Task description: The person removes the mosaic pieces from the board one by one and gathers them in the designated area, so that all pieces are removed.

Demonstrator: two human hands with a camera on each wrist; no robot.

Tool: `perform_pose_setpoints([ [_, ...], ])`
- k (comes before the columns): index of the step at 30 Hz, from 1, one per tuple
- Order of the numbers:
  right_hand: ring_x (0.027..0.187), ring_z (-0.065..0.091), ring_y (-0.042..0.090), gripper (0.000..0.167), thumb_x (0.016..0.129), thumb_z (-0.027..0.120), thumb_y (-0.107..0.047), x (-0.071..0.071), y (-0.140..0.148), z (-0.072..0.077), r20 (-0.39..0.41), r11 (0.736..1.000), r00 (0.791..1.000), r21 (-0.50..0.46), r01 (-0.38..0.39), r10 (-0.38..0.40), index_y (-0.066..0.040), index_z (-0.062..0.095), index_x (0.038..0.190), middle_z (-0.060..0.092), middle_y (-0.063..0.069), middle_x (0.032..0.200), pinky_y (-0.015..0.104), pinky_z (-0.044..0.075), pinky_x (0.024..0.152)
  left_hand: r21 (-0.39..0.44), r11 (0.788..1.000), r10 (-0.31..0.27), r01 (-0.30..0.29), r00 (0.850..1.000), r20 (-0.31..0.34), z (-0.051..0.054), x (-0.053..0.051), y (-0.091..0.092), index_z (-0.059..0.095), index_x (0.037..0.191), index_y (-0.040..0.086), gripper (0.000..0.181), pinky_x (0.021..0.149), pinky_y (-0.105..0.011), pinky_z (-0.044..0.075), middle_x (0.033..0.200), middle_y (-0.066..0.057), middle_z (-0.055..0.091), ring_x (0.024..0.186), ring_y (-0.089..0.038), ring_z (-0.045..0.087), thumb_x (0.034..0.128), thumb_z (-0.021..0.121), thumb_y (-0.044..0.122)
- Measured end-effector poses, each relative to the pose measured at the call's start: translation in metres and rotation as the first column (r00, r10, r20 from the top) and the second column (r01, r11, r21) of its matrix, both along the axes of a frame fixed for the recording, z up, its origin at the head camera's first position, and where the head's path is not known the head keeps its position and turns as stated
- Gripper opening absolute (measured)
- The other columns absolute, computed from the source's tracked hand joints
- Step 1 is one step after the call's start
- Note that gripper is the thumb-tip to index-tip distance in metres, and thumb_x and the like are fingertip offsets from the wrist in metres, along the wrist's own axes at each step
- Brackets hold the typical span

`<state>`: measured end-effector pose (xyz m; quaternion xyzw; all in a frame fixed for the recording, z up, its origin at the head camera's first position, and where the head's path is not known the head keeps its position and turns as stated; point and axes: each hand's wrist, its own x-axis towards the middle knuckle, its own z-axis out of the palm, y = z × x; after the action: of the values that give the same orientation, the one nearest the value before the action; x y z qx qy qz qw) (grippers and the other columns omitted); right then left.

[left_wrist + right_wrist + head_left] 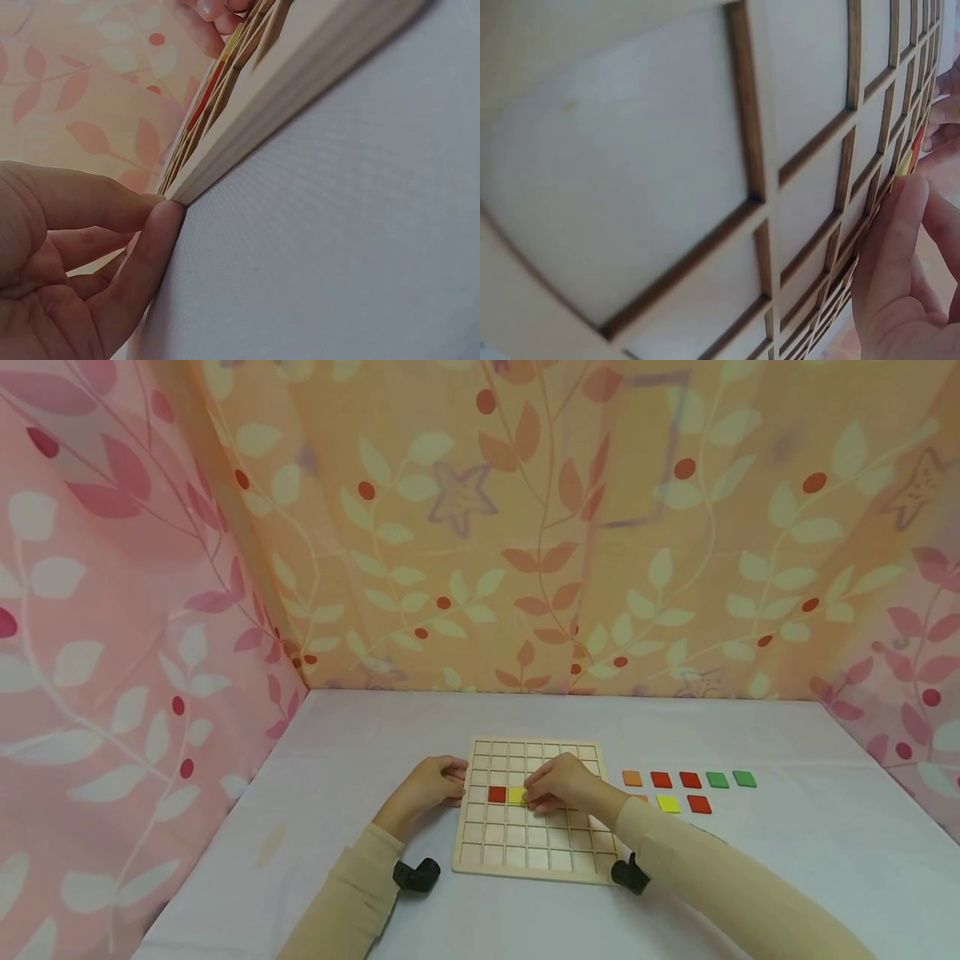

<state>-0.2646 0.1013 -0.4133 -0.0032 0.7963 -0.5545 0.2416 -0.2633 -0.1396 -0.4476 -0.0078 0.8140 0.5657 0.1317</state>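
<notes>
A square wooden grid board (495,866) lies flat on the table. A red tile (497,794) and a yellow tile (515,796) sit side by side in its cells. My right hand (567,783) reaches over the board, thumb and fingers pinching at the right side of the yellow tile; the right wrist view shows the fingertips against it, partly covering it. At the board's left edge, my left hand (426,787) grips the rim between thumb and finger, seen closely in the left wrist view.
Right of the board, loose tiles lie in two rows: an orange tile (632,778), red tiles (661,780), green tiles (744,779) and a yellow one (667,804). Another orange tile is partly hidden by the right arm. Patterned curtains (465,568) stand behind the white tabletop (390,718).
</notes>
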Motion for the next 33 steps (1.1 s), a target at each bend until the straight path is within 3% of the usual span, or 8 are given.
perform_pose_setpoints([
  [11,0.053,0.065,0.010,0.016,0.082,0.076,0.001,-0.0006,-0.0046,0.0005,-0.014,0.999,1.000,0.030,0.020,-0.019,0.008,0.073,0.096,0.075,0.013,0.078,0.023,0.060,0.055,-0.003,1.000,-0.003,0.003,1.000,-0.014,0.0019,0.0010,-0.0015,0.058,0.130,-0.007,0.048,0.067,-0.029,0.061,0.101,-0.015,0.063,0.082,-0.018,0.061,0.0830,0.064,-0.012],
  [24,0.055,0.065,0.010,0.008,0.083,0.075,0.002,0.0016,-0.0088,0.0006,-0.030,0.994,0.994,0.012,0.105,-0.105,0.005,0.071,0.089,0.073,0.009,0.074,0.023,0.060,0.056,-0.003,1.000,0.000,0.000,1.000,0.000,-0.0009,-0.0013,-0.0006,0.058,0.130,-0.007,0.047,0.066,-0.027,0.061,0.100,-0.015,0.063,0.081,-0.017,0.061,0.0833,0.064,-0.012],
  [33,0.054,0.065,0.011,0.014,0.082,0.076,0.002,0.0034,-0.0094,-0.0002,-0.013,0.993,0.993,-0.005,0.117,-0.117,0.007,0.071,0.094,0.071,0.008,0.070,0.023,0.060,0.055,-0.008,1.000,-0.008,0.008,1.000,-0.010,-0.0011,-0.0007,-0.0009,0.059,0.130,-0.006,0.047,0.067,-0.030,0.062,0.102,-0.015,0.063,0.082,-0.018,0.062,0.0836,0.065,-0.011],
])
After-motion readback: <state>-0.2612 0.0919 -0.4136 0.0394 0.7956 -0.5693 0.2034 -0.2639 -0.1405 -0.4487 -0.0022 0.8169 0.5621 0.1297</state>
